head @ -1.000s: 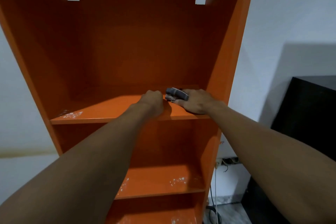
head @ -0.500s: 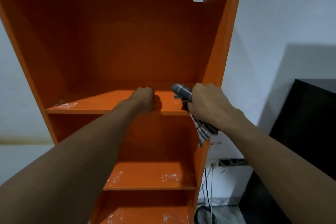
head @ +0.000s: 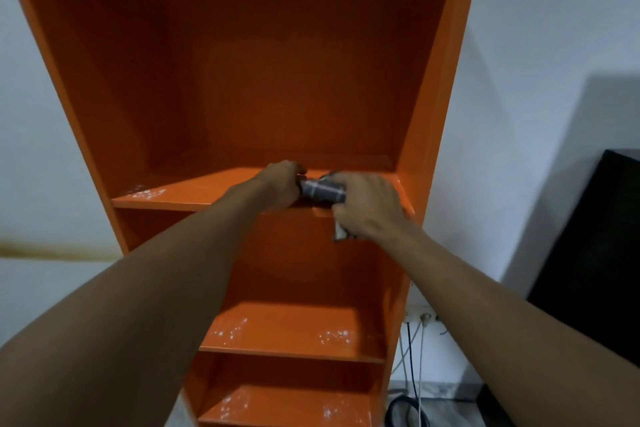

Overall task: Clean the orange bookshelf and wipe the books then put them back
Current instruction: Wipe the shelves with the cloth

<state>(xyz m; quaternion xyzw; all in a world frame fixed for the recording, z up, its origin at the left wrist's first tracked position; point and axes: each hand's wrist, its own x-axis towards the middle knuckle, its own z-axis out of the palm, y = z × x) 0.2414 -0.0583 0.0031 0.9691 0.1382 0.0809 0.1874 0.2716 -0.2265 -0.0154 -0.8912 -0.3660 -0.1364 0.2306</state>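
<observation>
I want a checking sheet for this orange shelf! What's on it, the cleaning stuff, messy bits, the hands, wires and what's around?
Surface: shelf board of the orange bookshelf, with white specks at its left front corner.
Job's things: grey checked cloth, bunched at the board's front edge; books, nothing seen.
Clutter: more specks on the lower shelves.
Grippers: left hand grips the cloth's left end; right hand grips the rest, with a tail hanging below.
Cables: black and white cables hang from a socket strip right of the bookshelf.
Surroundings: white wall; black furniture at far right.
</observation>
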